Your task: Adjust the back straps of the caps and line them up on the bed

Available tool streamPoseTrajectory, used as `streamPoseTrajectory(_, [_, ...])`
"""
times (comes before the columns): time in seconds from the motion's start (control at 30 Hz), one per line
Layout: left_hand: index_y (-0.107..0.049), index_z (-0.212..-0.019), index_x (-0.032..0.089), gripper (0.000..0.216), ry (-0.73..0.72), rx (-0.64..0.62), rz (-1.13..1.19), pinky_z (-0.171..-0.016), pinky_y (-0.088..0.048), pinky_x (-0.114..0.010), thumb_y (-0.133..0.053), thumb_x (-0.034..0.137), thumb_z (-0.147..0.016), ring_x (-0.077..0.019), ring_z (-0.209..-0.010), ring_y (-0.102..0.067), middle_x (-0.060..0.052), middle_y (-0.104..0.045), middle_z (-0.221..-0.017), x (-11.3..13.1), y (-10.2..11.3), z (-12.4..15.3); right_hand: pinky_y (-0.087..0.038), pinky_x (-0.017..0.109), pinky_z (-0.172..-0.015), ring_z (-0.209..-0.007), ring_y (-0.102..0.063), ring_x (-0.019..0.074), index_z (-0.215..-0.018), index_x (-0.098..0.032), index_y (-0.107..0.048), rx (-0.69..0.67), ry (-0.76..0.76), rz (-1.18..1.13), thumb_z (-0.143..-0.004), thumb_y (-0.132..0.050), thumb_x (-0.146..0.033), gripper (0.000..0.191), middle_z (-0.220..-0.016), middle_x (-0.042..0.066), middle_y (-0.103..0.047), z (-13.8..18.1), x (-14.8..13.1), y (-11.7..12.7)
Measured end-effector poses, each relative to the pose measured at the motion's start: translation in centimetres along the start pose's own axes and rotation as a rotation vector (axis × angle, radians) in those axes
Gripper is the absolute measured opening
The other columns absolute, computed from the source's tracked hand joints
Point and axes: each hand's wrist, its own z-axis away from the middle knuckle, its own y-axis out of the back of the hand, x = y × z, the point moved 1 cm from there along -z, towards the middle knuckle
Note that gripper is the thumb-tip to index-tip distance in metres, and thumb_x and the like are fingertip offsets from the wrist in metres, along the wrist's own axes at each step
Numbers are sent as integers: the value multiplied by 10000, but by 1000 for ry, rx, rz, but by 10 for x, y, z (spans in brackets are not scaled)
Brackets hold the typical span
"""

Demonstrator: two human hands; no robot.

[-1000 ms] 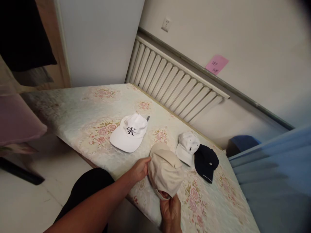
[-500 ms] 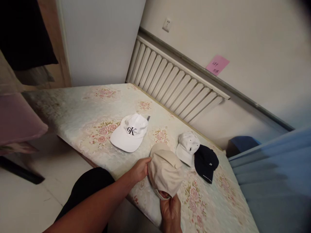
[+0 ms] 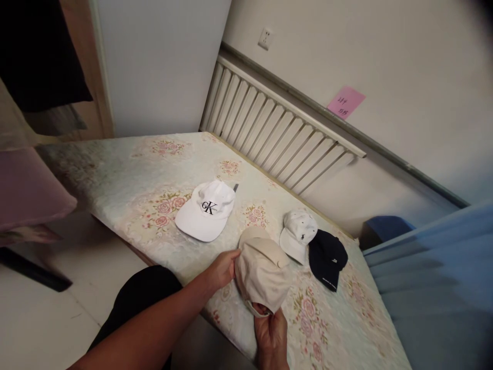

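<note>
Beige baseball cap (image 3: 264, 280): lower centre of frame, over the floral cover (image 3: 200, 154).
Left hand (image 3: 223, 270): nearly closed, pinching the cap's left side.
Right hand (image 3: 271, 334): half-curled, holding the rear edge; fingertips partly hidden.
Handling: judged light, soft-crowned; likely best held by brim or rear band.

Four caps (image 3: 263, 272), two hands (image 3: 224, 269), perhaps one chair (image 3: 33, 190)

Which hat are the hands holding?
The beige cap, held by both the left hand and the right hand. No hand touches the others: the white cap with big dark letters, the other white cap and the dark cap.
</note>
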Motion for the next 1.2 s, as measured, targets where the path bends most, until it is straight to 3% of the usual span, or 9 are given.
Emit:
streamPoseTrajectory(0.33, [-643,-1038,56,300,-1,-16,0,-919,-460,-316,-425,185,-878,-219,-918,-684,-96,-742,-784,1,-2,2,-543,408,-799,-1039,-605,194,-1242,-219,-552,11,57,98,-765,-607,-257,482,-1150,63,-670,-4,0,7])
streamPoseTrajectory(0.63, [-644,-1025,85,283,-11,-27,-2,-898,-465,-313,-421,193,-888,-215,-929,-678,-86,-745,-802,0,-1,1,-544,243,-632,-715,-622,96,-1186,-241,-590,54,-40,-96,-741,-599,-183,449,-1075,25,-701,1,-5,-7])
streamPoseTrajectory(0.93, [-637,-1029,100,260,-9,-33,-14,-884,-468,-313,-460,214,-877,-222,-939,-676,-89,-746,-845,-2,-1,3,-559,382,-757,-1001,-617,181,-1231,-231,-557,56,0,24,-730,-636,-254,508,-1163,58,-662,1,-4,-3])
streamPoseTrajectory(1.2, [-624,-1067,74,305,9,-44,-41,-893,-468,-329,-442,228,-876,-244,-960,-672,-110,-744,-844,-3,0,3,-536,402,-818,-1078,-585,182,-1268,-253,-526,-9,57,96,-749,-643,-260,532,-1227,56,-630,4,-4,-5])
